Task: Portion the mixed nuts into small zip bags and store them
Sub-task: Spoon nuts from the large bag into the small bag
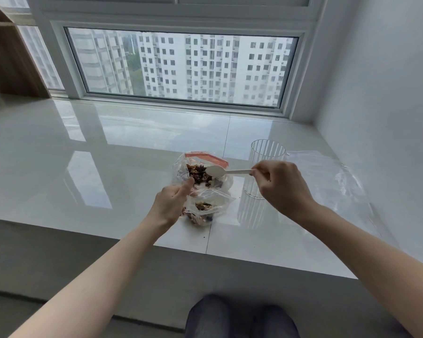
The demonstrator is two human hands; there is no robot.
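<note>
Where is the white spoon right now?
In the head view, right of centre: the right hand pinches the white spoon, bowl over the big nut bag.

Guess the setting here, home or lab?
Probably a flat in a high-rise: a wide glossy window ledge serves as the worktop, the window faces apartment towers, and a wooden shelf unit stands at the left.

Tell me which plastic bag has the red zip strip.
The far bag, behind the left hand, where the spoon hovers. The near bag shows no red.
</note>
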